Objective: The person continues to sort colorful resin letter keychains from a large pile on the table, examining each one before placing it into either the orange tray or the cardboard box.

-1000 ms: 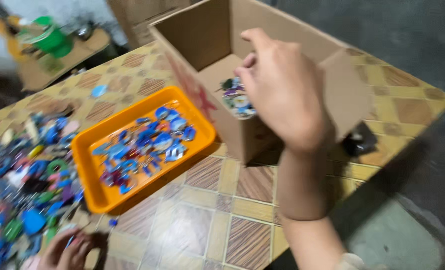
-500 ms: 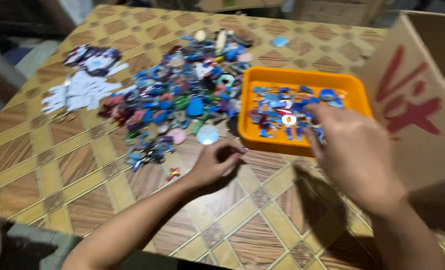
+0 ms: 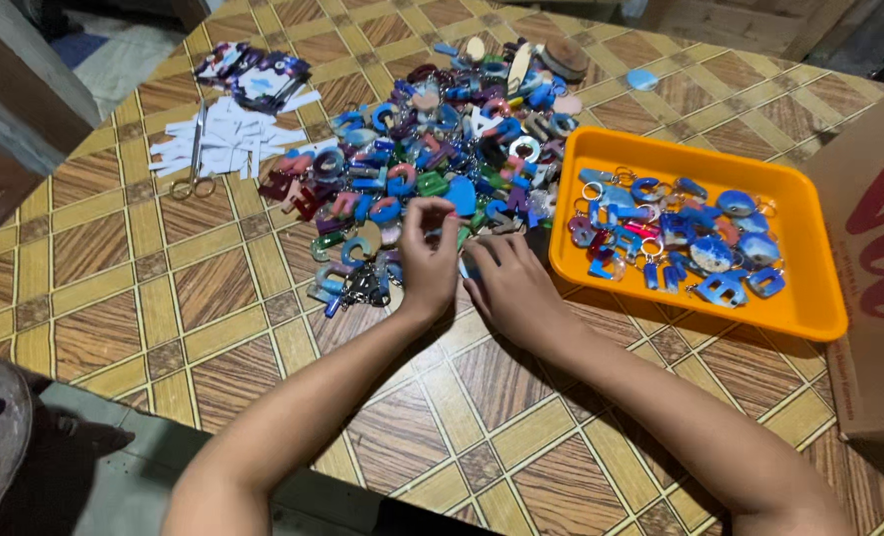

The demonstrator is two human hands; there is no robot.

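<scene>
Glossy resin, mostly blue with some pink and green, makes up the heap of letter keychains [image 3: 432, 149] spread across the far middle of the table [image 3: 164, 298]. The table's top is a smooth pattern of wood-grain squares framed by pale yellow strips. My left hand [image 3: 427, 253] rests at the near edge of the heap, fingers curled in and pinched narrow at something small there; I cannot tell exactly which piece. My right hand [image 3: 511, 288] lies just beside it, flatter, palm down, fingertips at the heap's edge, and whether it grips anything I cannot tell.

To the right sits a shallow orange plastic tray [image 3: 809, 308], rectangular with rounded corners, holding more keychains, nearly all blue, with thin metal rings. Just past the tray at the right edge stands a brown cardboard box [image 3: 879, 328], matte, with red print on its side. Far left lies a scatter of white paper cards [image 3: 228, 139] with slim metal scissors [image 3: 196, 149] across them, and dark printed cards beyond.
</scene>
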